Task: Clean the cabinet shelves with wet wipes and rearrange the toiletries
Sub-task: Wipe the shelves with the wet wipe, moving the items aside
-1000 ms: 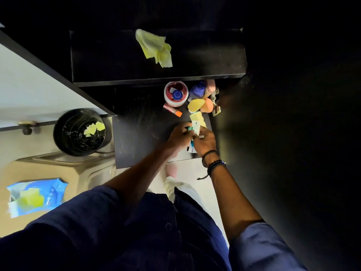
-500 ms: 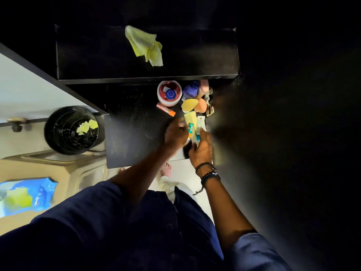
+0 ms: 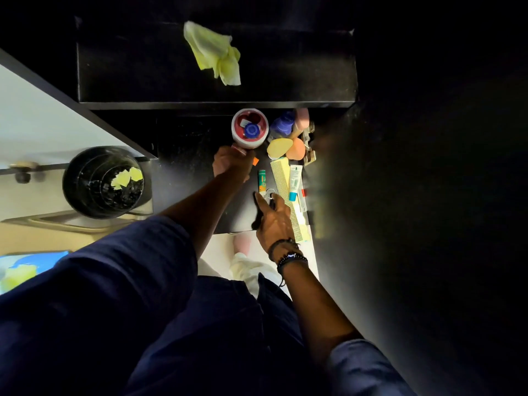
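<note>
Two hands work the lower shelf (image 3: 194, 167). Left hand (image 3: 231, 164) is curled around a small orange-tipped tube (image 3: 255, 160) just near of the red-and-white cup (image 3: 250, 130). Right hand (image 3: 274, 218), fingers loosely extended on a ring-shaped item, whether gripped I cannot tell, lies at the near end of the green tube (image 3: 262, 181), whose long axis runs near-to-far.

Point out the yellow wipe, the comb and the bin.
yellow wipe (image 3: 213, 52), head view, middle of the crumpled cloth.
comb (image 3: 281, 175), head view, upper part of its spine.
bin (image 3: 75, 178), head view, left rim.
</note>
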Demonstrator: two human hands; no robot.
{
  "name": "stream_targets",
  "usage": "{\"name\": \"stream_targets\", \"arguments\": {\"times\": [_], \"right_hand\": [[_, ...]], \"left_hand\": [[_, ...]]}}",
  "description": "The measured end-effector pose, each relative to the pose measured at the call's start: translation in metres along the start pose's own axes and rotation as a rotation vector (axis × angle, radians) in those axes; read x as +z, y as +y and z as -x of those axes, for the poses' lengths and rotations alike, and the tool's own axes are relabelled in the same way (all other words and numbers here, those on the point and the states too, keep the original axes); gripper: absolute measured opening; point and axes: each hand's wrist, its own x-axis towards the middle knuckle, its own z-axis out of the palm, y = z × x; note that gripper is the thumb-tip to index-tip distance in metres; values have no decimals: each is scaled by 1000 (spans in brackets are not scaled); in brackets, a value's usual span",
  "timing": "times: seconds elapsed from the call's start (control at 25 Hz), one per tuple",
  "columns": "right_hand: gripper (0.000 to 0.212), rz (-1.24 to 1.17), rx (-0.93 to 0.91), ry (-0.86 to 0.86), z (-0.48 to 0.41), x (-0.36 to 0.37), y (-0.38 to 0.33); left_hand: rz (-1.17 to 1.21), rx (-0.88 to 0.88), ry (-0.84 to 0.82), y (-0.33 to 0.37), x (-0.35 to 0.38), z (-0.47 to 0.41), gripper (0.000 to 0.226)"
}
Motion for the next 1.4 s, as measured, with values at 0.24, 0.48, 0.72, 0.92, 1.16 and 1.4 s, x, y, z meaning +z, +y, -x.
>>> {"name": "stream_targets", "arguments": {"times": [0.24,0.48,0.72,0.92,1.16,1.4], "right_hand": [[60,55,63,-54,-14,-3,5],[54,-138,125,77,-8,-18,17],[56,-267,115,148,10,-27,22],[60,-315,81,129,16,-25,16],[60,-293,67,113,25,-23,3],[59,-310,78,173,39,-25,-24]], "left_hand": [[-128,-12,-95,-38,12,12,58],[-421,225,-243,-30,32,56,41],[-374,326,-395,-11,45,69,34],[-383,392,-433,-22,28,67,36],[-236,369,-510,-41,0,63,41],[-130,307,-529,-58,-40,67,45]]}}
